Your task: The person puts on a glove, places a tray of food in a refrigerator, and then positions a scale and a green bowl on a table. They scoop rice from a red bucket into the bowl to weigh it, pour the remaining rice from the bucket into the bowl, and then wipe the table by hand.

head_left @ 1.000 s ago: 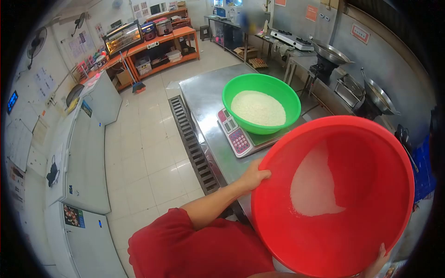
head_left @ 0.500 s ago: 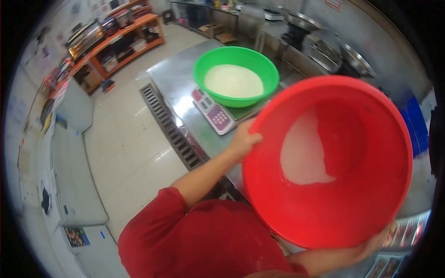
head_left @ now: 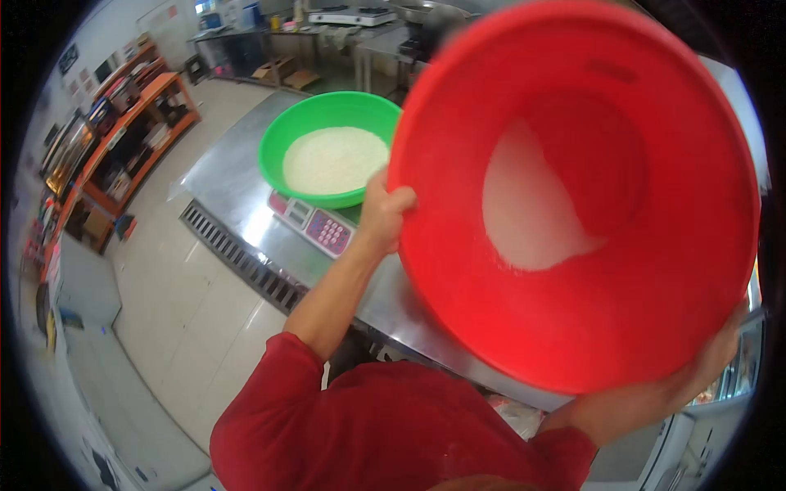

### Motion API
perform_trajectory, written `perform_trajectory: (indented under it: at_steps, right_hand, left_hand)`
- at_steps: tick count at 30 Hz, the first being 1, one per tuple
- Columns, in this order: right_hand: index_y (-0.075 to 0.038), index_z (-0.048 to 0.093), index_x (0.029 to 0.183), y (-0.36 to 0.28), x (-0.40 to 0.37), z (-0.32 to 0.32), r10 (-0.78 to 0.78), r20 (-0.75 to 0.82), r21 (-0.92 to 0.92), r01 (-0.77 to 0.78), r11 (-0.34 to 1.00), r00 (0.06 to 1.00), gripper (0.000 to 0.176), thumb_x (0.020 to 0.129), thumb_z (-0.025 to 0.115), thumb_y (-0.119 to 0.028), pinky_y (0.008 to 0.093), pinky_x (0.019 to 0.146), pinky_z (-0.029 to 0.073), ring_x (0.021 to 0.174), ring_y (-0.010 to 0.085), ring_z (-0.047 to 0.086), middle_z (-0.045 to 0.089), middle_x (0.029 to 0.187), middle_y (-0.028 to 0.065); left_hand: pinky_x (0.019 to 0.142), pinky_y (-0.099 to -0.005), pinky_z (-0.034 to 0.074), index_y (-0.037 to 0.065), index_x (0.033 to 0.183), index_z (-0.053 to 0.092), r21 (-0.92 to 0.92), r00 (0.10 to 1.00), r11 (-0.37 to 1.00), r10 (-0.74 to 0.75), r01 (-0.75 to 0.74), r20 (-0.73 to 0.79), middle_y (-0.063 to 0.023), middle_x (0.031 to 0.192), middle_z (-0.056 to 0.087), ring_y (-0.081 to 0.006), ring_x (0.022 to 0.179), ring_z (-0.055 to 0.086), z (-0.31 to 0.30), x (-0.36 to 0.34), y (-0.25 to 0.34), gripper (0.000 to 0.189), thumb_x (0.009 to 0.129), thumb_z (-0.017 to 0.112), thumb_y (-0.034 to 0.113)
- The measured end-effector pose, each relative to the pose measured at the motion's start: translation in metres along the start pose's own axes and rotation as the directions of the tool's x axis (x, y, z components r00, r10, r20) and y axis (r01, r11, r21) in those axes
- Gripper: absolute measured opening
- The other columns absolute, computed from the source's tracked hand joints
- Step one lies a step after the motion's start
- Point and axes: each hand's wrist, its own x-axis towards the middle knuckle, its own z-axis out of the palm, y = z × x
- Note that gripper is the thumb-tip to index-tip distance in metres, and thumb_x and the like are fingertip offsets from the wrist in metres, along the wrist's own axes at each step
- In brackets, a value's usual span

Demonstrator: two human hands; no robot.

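A large red basin [head_left: 671, 327] is tilted in front of me, with pale grains or powder [head_left: 532, 204] gathered on its inner left side. My left hand [head_left: 386, 211] grips its left rim, thumb over the edge. My right hand [head_left: 720, 348] holds the lower right side of the basin, its fingers largely hidden. Left of the basin, a green basin [head_left: 282, 127] containing similar pale grains [head_left: 334, 159] rests on a scale [head_left: 315, 222] with a keypad.
The scale stands on a steel table [head_left: 221, 176] edged by a floor drain grate [head_left: 237, 254]. Orange shelves [head_left: 135, 131] with appliances are at the left. Behind are a counter with a gas stove [head_left: 352, 16] and cardboard boxes [head_left: 286, 74].
Both hands have raised the red basin, which now looks larger and hides more of the background. The view has shifted, so the green basin and scale appear farther left.
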Motion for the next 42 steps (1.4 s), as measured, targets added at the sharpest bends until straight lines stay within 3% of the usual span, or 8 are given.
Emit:
perform_trajectory:
  at_steps: [9,11,17,19,25,37,39,42]
  right_hand:
    - [-0.006,0.069,0.126,-0.147,-0.018,0.065,-0.253,-0.378,0.292,0.375,0.88,0.89,0.087,0.087,0.047,-0.081,0.04,0.098,0.049,0.111,0.0284,0.067,0.07,0.123,0.0146]
    - [-0.004,0.075,0.116,-0.175,-0.019,0.091,-0.339,-0.403,0.378,0.492,0.784,0.85,0.083,0.086,0.056,-0.079,0.0398,0.096,0.049,0.107,0.0255,0.068,0.074,0.114,0.0146]
    - [-0.001,0.079,0.097,-0.238,-0.064,0.209,-0.228,-0.237,0.481,0.318,0.817,0.944,0.056,0.095,0.065,-0.056,0.0254,0.07,0.048,0.074,0.009,0.062,0.072,0.081,0.0026]
    - [-0.001,0.078,0.088,-0.256,-0.086,0.256,-0.277,-0.287,0.7,0.398,0.593,0.917,0.043,0.096,0.069,-0.043,0.0225,0.061,0.042,0.065,0.0045,0.054,0.065,0.072,-0.003]
    - [-0.001,0.07,0.076,-0.268,-0.131,0.362,-0.297,-0.273,0.781,0.391,0.487,0.915,0.039,0.098,0.069,-0.033,0.0218,0.058,0.038,0.063,0.0028,0.048,0.06,0.07,-0.0046]
    - [0.004,0.074,0.099,-0.301,-0.185,0.429,-0.247,-0.188,0.901,0.267,0.342,0.951,0.031,0.097,0.07,-0.027,0.0221,0.072,0.048,0.077,0.007,0.061,0.071,0.091,0.0008]
    - [0.005,0.074,0.102,-0.284,-0.178,0.455,-0.248,-0.189,0.857,0.283,0.431,0.95,0.031,0.097,0.07,-0.025,0.023,0.076,0.049,0.082,0.0078,0.063,0.073,0.095,0.0031]
    - [0.005,0.073,0.106,-0.291,-0.18,0.46,-0.294,-0.2,0.853,0.314,0.418,0.935,0.028,0.097,0.07,-0.021,0.0236,0.077,0.05,0.084,0.0089,0.064,0.073,0.096,0.0039]
  left_hand:
    - [0.063,-0.0265,0.051,-0.003,0.104,0.062,-0.079,0.925,0.943,0.333,-0.324,0.182,-0.0049,0.087,0.066,-0.013,0.07,0.062,-0.019,0.153,0.126,0.03,0.078,0.049,-0.005]
    - [0.076,-0.0348,0.058,-0.005,0.113,0.06,-0.089,0.88,0.927,0.375,-0.366,0.29,-0.0118,0.101,0.07,-0.0206,0.083,0.069,-0.053,0.196,0.153,0.039,0.077,0.045,-0.006]
    - [0.058,-0.0245,0.045,-0.003,0.103,0.062,0.036,0.862,0.884,0.444,-0.466,0.244,-0.0018,0.084,0.063,-0.0084,0.065,0.054,-0.119,0.263,0.226,0.029,0.079,0.046,-0.006]
    - [0.077,-0.0318,0.056,-0.006,0.118,0.059,0.124,0.84,0.862,0.433,-0.492,0.327,-0.0122,0.107,0.068,-0.019,0.089,0.068,-0.156,0.29,0.234,0.042,0.078,0.044,-0.004]
    - [0.078,-0.0293,0.054,-0.009,0.118,0.057,0.158,0.805,0.801,0.524,-0.577,0.278,-0.0113,0.106,0.068,-0.0166,0.087,0.066,-0.231,0.311,0.246,0.043,0.077,0.046,-0.006]
    - [0.083,-0.0333,0.056,-0.007,0.126,0.054,0.322,0.703,0.627,0.664,-0.709,0.255,-0.0127,0.114,0.067,-0.0223,0.096,0.068,-0.3,0.321,0.248,0.05,0.081,0.062,0.012]
    - [0.083,-0.0322,0.055,-0.006,0.126,0.055,0.392,0.738,0.631,0.626,-0.669,0.253,-0.012,0.114,0.066,-0.0213,0.096,0.067,-0.323,0.327,0.244,0.051,0.081,0.066,0.015]
    - [0.086,-0.0341,0.054,-0.008,0.123,0.055,0.32,0.685,0.612,0.696,-0.723,0.216,-0.0133,0.112,0.066,-0.0224,0.098,0.067,-0.306,0.323,0.245,0.049,0.077,0.058,0.007]
